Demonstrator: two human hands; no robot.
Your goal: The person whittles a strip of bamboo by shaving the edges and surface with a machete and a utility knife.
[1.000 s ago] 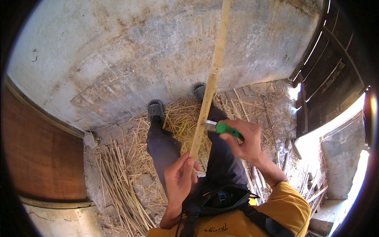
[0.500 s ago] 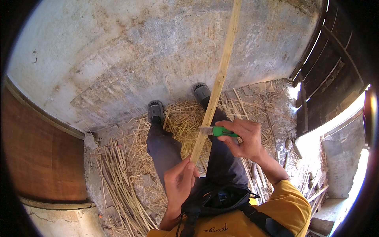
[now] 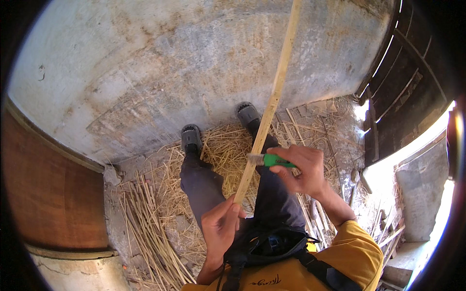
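Observation:
A long, pale bamboo strip [image 3: 274, 99] slants up and away from my lap, its far end passing out of view at the top. My left hand [image 3: 221, 224] pinches its near end between thumb and fingers. In my right hand [image 3: 303, 169] is a green-handled utility knife [image 3: 279, 161], gripped with the fingers wrapped over the handle. Its blade points left and lies across the strip, a little above my left hand. The blade's tip is blurred, so how deep it bites cannot be made out.
Straw-like shavings [image 3: 221, 148] cover the floor around my legs and grey shoes [image 3: 191, 137]. A bundle of thin strips [image 3: 155, 237] lies at the left. Ahead rises a stained wall [image 3: 160, 72]; a brown wooden panel [image 3: 53, 194] stands left, dark boards [image 3: 407, 72] right. An unzipped black bag [image 3: 272, 242] sits at my waist.
The strip's far part has swung slightly right. My right hand and the knife have shifted a little to the right; my left hand keeps its pinch, marginally lower.

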